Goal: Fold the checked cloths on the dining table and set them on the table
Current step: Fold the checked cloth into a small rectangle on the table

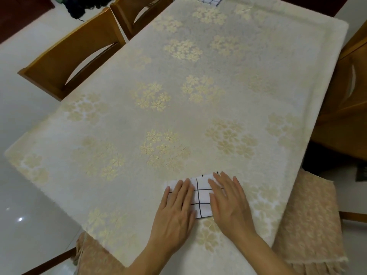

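Observation:
A white cloth with thin black checks lies folded into a small rectangle near the front edge of the dining table. My left hand lies flat on its left part, fingers spread. My right hand lies flat on its right part, fingers spread too. Neither hand grips the cloth; both rest palm down on it. Only the strip between the hands and a little at the top shows. A second checked cloth lies at the table's far end, cut off by the frame's top edge.
The table wears a cream tablecloth with gold flower clusters. Wooden chairs stand at the left, far left and right. Chairs with beige cushions flank the near corner. A pale tiled floor lies to the left.

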{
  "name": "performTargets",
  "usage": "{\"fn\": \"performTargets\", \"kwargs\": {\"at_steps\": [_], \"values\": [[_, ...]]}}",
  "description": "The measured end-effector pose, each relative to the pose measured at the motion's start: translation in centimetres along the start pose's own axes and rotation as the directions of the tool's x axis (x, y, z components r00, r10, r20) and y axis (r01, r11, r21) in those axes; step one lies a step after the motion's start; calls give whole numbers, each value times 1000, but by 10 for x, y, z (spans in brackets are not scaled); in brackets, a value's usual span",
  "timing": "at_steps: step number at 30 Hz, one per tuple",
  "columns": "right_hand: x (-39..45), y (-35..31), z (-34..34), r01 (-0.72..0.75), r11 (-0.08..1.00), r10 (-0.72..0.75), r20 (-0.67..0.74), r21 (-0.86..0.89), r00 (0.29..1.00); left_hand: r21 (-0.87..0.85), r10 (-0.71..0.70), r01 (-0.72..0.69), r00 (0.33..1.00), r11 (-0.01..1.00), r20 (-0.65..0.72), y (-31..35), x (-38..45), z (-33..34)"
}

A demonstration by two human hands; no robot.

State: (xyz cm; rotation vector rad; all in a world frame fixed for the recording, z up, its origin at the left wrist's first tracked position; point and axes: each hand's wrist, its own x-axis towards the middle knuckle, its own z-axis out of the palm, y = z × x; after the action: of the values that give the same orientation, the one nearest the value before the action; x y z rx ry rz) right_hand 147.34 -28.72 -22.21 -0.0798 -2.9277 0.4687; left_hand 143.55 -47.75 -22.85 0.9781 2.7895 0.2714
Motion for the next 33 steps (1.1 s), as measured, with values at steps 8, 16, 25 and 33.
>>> {"fn": "performTargets", "kwargs": {"at_steps": [8, 16, 25, 33], "values": [[-11, 6, 18, 75, 992, -33, 350, -106, 936, 24, -134, 133, 989, 991, 60, 0, -5, 14], [3, 10, 19, 141, 982, -82, 397, -122, 914, 29, -162, 161, 987, 987, 24, 4, -6, 14], [19, 12, 28, 108, 985, -50, 373, -138, 926, 25, -125, 123, 991, 992, 52, -6, 15, 26], [16, 21, 20, 64, 984, -1, 354, -167, 935, 35, -194, 194, 981, 980, 9, -6, 7, 19]]}}
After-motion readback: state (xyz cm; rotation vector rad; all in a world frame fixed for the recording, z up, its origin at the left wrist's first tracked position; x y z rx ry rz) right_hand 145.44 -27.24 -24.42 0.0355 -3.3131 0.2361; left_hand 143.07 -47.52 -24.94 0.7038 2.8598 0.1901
